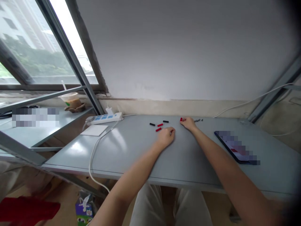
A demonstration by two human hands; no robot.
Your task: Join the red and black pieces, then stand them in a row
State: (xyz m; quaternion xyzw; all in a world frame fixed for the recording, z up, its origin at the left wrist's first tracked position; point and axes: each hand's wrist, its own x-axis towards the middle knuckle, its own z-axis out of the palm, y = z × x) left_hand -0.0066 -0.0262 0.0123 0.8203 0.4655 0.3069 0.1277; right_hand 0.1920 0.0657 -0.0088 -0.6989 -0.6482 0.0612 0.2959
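My right hand (pixel 188 123) is near the back of the grey desk, with its fingertips pinched on a small red cylindrical piece (pixel 181 119) that stands upright. Just right of those fingers is a row of several tiny dark pieces (pixel 198 120), partly covered by the hand. My left hand (pixel 166 137) rests on the desk with its fingers curled in. Whatever it may hold is hidden. Beyond its knuckles lie a red cylinder (pixel 158 129) and another red cylinder (pixel 160 125). A black cylinder (pixel 152 124) and a thin-tipped black cylinder (pixel 166 121) lie near them.
A phone (pixel 235 149) lies right of my right forearm. To the left are a white power strip (pixel 107 118), a white flat square (pixel 94 130) and a cable (pixel 92 157) running over the front edge. A drink cup (pixel 72 99) stands on the neighbouring desk.
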